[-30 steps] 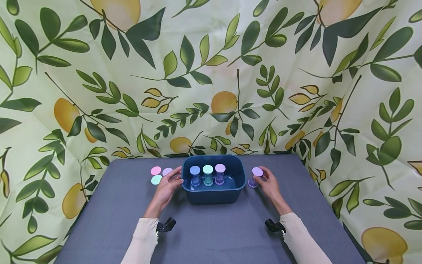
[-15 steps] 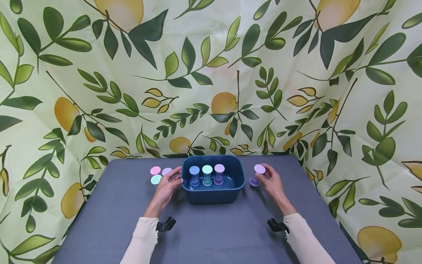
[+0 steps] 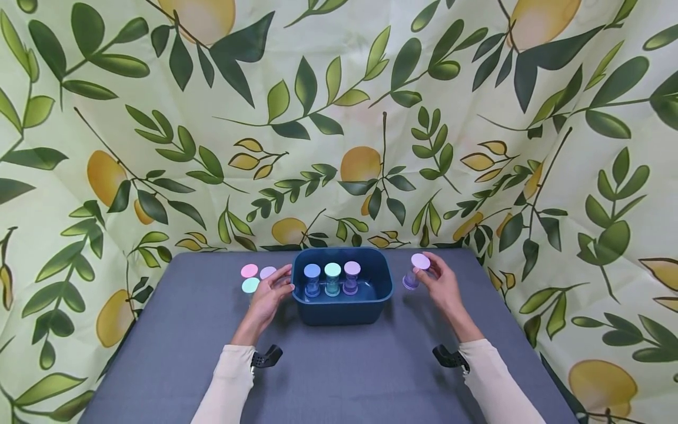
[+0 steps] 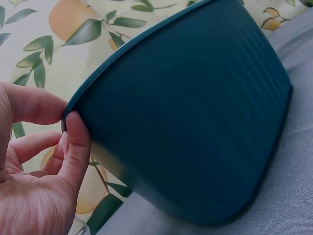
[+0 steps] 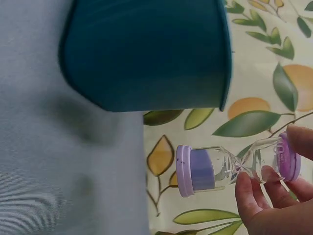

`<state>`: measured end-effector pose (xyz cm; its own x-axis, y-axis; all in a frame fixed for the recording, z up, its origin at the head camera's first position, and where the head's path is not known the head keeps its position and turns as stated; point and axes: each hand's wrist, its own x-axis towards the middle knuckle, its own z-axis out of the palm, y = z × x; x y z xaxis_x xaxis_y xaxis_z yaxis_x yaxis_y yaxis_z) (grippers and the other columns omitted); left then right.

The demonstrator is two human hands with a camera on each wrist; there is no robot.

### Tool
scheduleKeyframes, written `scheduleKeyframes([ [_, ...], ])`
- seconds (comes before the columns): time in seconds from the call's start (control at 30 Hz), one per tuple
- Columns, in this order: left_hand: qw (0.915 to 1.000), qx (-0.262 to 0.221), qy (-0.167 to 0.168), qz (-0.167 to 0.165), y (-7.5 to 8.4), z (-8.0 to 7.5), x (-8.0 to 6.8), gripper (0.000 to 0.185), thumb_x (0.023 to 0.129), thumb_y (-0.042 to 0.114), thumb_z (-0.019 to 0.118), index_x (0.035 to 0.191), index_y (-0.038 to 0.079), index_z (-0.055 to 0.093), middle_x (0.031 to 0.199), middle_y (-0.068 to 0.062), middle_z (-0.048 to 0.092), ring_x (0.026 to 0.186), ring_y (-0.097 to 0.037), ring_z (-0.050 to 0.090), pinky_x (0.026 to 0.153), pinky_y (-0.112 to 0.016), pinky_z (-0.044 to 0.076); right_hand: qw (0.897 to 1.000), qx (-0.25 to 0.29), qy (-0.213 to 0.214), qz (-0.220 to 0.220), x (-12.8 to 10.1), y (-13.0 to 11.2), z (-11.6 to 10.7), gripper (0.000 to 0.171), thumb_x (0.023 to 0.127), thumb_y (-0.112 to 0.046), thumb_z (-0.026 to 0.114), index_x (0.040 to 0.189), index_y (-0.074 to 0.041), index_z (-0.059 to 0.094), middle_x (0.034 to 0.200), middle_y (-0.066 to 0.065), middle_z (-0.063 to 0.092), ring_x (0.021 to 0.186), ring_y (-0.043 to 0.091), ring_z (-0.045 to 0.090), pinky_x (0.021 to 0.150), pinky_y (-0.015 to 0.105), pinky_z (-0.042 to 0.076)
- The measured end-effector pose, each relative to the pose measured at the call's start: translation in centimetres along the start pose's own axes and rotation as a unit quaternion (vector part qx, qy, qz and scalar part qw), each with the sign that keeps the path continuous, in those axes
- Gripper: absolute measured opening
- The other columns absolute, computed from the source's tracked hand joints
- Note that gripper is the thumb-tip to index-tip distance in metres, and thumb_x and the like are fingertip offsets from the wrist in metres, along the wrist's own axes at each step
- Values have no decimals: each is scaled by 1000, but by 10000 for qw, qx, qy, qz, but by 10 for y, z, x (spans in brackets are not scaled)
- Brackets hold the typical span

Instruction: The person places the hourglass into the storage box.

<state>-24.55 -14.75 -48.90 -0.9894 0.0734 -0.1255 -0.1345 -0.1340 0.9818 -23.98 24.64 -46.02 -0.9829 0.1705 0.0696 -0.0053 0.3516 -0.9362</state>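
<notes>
Right of the tub on the grey worktop, our right hand pinches a purple sand timer by its cap, lifted clear of the cloth. Our left hand grips the tub's left rim between thumb and fingers. Inside the tub stand three timers, blue, green and purple. Three more stand just left of the left hand.

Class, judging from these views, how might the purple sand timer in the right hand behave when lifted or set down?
The purple sand timer is probably light: fingertips alone hold it. Its thin clear neck looks fragile. Tall with small end caps, it may tip, and roll if laid sideways.
</notes>
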Motion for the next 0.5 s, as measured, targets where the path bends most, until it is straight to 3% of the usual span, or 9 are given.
scheduleKeyframes([
  [0.5, 9999, -93, -71, 43, -1, -1, 3, 57, 92, -7, 53, 147, 2, 42, 144, -20, 41, 125, -29, 46, 83, -12, 50, 9989, 195, 31, -432, -3, -33, -2, 58, 93, -20, 66, 145, -7, 43, 147, 16, 46, 135, 31, 46, 113, 45, 36],
])
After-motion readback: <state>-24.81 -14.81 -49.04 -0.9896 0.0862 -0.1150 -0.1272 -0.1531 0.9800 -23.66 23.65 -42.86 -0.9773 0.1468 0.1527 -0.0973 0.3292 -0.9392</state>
